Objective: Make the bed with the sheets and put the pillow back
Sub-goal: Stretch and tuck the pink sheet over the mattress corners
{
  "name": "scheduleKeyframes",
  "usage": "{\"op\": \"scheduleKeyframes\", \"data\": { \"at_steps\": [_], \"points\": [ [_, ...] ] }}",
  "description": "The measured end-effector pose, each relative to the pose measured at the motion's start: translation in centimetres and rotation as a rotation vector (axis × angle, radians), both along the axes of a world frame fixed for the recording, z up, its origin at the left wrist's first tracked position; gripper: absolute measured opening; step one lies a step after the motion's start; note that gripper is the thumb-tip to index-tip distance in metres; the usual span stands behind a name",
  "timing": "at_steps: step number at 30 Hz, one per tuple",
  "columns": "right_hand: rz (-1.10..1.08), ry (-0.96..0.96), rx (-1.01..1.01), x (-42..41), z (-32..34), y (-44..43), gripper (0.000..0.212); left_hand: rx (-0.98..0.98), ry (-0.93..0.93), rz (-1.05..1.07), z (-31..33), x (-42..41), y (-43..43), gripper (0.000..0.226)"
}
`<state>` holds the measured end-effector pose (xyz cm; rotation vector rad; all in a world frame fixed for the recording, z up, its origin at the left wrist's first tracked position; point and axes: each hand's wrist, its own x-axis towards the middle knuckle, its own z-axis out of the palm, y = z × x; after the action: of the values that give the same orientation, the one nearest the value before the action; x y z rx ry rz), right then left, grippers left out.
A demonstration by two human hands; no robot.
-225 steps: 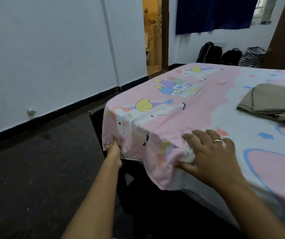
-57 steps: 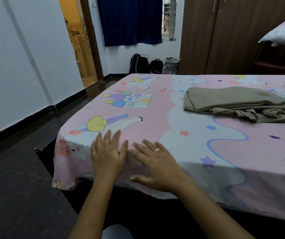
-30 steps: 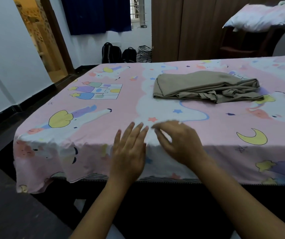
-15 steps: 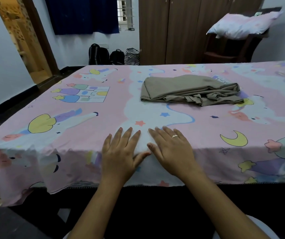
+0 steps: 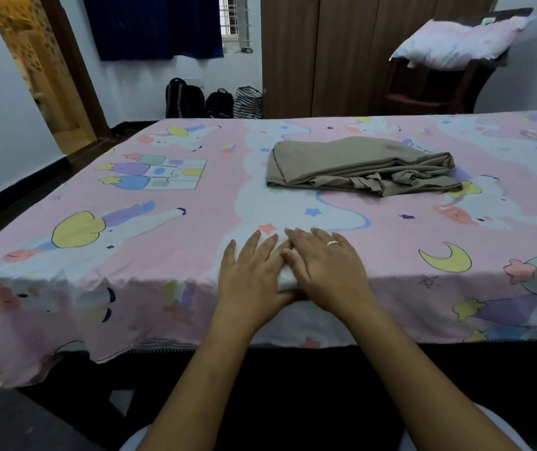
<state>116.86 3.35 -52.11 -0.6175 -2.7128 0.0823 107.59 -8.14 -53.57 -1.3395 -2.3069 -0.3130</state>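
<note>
In the head view you are at the smoothing step. The pink printed sheet is spread over the bed and hangs over its near edge. It looks a little rumpled along that edge, off to the left of your left hand.

Your left hand and right hand lie side by side on the sheet, right at that near edge. On both hands the fingers are straight and lightly spread, and the palms are down. Neither grip holds anything; both press flat on the cloth. A small raised fold of sheet shows between the two thumbs. A ring sits on your right hand.

The folded brown sheet lies well beyond your fingertips, a loose bundle on the middle of the bed. The pillow is off the bed, far beyond and to the right of your right hand. It rests on a dark wooden chair beside the wardrobe.

As I judge it, the next move is to sweep both palms apart to flatten that fold. After that, reach forward for the brown sheet and open it out. Fetching the pillow comes last.
</note>
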Motion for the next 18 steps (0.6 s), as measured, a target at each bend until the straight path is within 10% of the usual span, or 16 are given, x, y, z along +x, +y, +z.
{"op": "scheduleKeyframes", "data": {
  "at_steps": [10, 18],
  "points": [
    [0.118, 0.316, 0.062, -1.1, 4.2, -2.4, 0.044, 0.323, 0.252, 0.022, -3.3, -2.3, -5.6, 0.062],
    [0.441, -0.107, 0.242, -10.9, 0.8, -11.7, 0.088, 0.287, 0.126, 0.368, -2.9, -10.3, -15.9, 0.093]
  ]
}}
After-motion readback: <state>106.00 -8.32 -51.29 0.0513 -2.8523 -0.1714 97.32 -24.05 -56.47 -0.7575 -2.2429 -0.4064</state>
